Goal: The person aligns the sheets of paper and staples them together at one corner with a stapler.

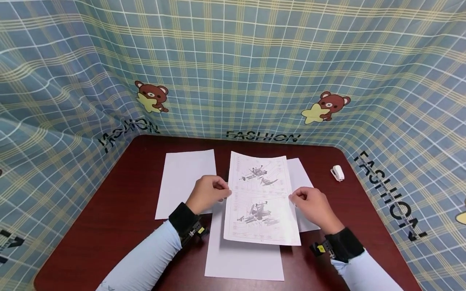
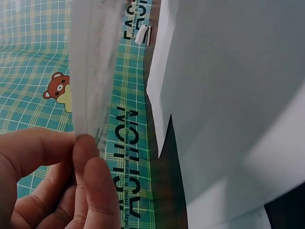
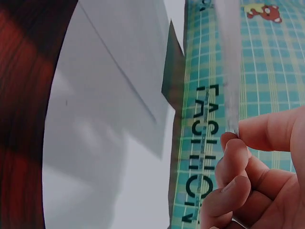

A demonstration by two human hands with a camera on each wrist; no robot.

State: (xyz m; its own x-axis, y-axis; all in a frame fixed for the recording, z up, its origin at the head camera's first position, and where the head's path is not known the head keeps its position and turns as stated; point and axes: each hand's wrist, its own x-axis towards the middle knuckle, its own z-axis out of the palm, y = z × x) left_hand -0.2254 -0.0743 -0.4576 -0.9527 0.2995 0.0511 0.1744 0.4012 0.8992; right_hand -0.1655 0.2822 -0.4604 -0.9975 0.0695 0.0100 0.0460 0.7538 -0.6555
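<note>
A printed sheet of paper with two mechanical diagrams is held above the table between both hands. The left hand pinches its left edge between thumb and fingers, and the right hand pinches the right edge. In the left wrist view the sheet appears nearly edge-on, gripped by the left hand. The right wrist view likewise shows the right hand with the thin edge of the sheet. Below it lies a white sheet, partly covered from sight.
Another white sheet lies on the left, and one more peeks out at the right. A small white stapler sits near the right edge of the dark red table. Plaid cloth hangs around the back and sides.
</note>
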